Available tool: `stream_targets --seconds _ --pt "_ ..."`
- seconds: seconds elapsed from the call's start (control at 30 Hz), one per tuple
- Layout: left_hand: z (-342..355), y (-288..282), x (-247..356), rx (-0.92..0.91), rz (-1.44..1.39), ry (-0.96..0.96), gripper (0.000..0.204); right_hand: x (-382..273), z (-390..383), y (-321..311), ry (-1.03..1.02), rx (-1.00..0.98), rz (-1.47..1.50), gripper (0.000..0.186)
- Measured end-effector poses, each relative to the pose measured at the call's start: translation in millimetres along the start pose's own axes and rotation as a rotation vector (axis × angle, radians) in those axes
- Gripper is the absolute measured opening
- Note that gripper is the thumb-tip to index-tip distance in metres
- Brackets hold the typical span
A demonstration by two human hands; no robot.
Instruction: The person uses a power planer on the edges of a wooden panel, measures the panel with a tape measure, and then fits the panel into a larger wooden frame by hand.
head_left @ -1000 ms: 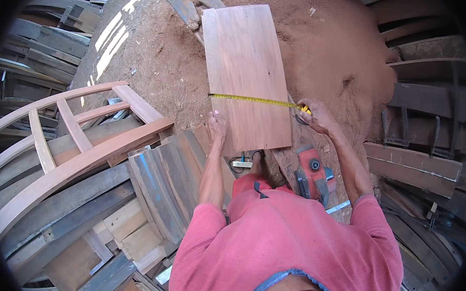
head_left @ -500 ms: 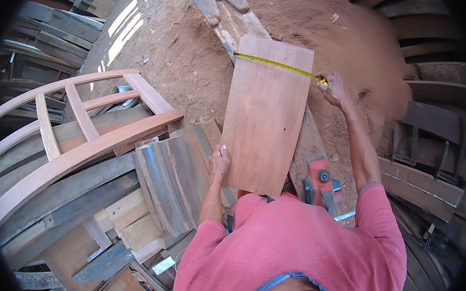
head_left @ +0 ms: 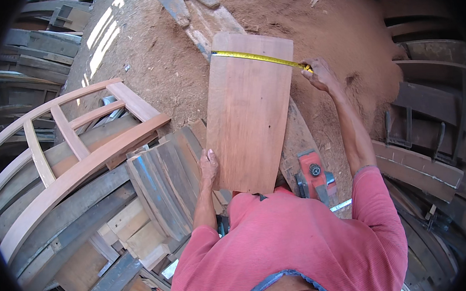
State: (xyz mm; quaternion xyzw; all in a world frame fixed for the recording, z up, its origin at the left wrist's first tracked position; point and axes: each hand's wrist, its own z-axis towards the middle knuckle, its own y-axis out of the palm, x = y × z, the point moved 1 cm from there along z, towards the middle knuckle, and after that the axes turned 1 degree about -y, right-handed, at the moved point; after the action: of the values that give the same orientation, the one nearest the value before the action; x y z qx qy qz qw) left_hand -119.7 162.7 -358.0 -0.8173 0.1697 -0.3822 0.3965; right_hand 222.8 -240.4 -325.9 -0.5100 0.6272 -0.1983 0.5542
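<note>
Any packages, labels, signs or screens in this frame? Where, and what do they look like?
None in view. The only marked surface is the yellow tape measure, a thin band with fine print, too small to make out, stretched across the far end of the wooden board; the right hand holds its right end.

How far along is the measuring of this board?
Done: the yellow tape measure is stretched across the far end of the wooden board. In hand: the right hand holds the tape at the right edge, and the left hand steadies the near left edge. Left: no mark is visible on the board.
</note>
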Motion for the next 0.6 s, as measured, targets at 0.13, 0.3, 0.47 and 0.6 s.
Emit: stream_targets --seconds 0.13,0.3,0.47,0.6 --pt "3.2 -0.1 -3.5 -0.075 0.031 -0.052 0.049 -2.6 0.0 -2.1 0.005 -0.012 0.007 0.038" --pt "5.4 3.4 -8.9 -0.081 0.062 -0.059 0.057 -1.7 1.9 -3.8 0.009 -0.024 -0.016 0.038" --pt "6.7 2.4 -10.3 -0.122 0.050 -0.079 0.057 -1.6 4.9 -4.1 0.014 0.002 -0.035 0.038" --pt "7.5 7.2 -22.8 -0.086 0.055 -0.052 0.055 5.4 8.2 2.0 -0.015 0.027 -0.047 0.038"
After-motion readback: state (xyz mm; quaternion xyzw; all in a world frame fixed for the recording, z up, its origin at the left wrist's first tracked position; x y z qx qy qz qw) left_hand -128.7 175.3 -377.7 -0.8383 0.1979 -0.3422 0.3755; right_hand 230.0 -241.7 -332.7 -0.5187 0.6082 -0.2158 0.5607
